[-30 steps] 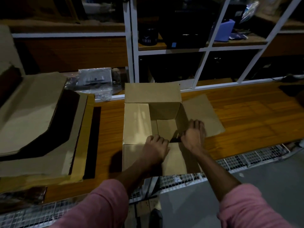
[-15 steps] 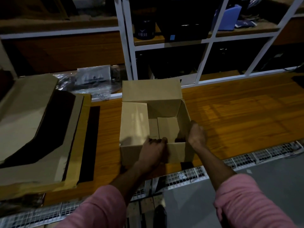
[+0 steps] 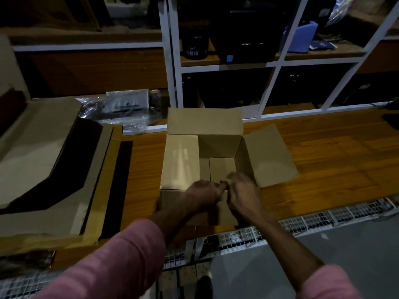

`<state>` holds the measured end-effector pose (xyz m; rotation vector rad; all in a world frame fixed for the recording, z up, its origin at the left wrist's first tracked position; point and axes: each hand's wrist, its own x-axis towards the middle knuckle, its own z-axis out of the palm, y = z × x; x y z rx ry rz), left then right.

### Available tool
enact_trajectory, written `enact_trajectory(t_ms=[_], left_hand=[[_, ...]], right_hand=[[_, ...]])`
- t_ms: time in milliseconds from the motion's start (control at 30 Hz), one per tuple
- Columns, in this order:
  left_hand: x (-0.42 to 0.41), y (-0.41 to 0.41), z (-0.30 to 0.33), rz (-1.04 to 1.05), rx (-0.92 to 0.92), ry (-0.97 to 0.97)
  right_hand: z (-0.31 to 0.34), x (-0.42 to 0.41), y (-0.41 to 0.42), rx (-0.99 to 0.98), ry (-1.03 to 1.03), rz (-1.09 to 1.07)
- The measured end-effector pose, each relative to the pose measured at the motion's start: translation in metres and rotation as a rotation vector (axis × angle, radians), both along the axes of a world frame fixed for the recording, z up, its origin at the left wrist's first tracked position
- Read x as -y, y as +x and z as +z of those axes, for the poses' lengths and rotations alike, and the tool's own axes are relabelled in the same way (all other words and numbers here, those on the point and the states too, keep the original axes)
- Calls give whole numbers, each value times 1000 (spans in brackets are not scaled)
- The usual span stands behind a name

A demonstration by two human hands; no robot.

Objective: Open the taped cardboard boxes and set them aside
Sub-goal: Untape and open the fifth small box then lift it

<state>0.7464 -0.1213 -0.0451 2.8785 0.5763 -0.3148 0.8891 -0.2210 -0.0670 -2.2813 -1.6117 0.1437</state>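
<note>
An open brown cardboard box (image 3: 180, 161) stands on the wooden table (image 3: 328, 156), its far, left and right flaps spread outward. The inside looks empty. My left hand (image 3: 201, 196) and my right hand (image 3: 245, 196) meet at the middle of the box's near rim, almost touching each other. Both are motion-blurred. Their fingers curl over the near rim and reach slightly into the box. The near wall below them is partly hidden by my wrists.
A stack of flattened cardboard (image 3: 43, 160) fills the table's left side. Clear plastic bags (image 3: 126, 106) lie behind it. A white-framed shelf unit (image 3: 172, 61) rises behind the table. A wire mesh ledge (image 3: 323, 219) runs along the table's near edge.
My right hand slid left from the box's right near corner to the middle of the near rim, beside my left hand. The right flap, out of sight half a second ago, lies spread out again.
</note>
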Motion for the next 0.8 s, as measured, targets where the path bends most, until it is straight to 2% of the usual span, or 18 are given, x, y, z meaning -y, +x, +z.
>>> enact_trajectory(t_ms=[100,167,200,267,333,433,533,633,800], left_hand=[[-9,8,21,74,-131,-37],[-8,12,21,24,-189,-10],[-5,10,24,-15,-189,46],[-2,4,33,-92,-206,343],[-2,-7,40,-2,-227,508],[-10,-28,51,215,-108,572],[-23,-52,55,377,-67,624],[-40,-78,65,458,-70,606],[-66,-110,32,646,-37,212]], right_hand=[[-9,13,-9,6,-10,102],[-6,18,-5,23,-15,154],[-4,21,-3,24,-20,177],[-2,20,1,21,-22,202],[-2,17,3,20,-13,193],[-4,16,-1,18,-8,164],[-7,18,-1,-6,18,176],[-5,17,-1,-4,12,176],[-11,16,0,20,46,152]])
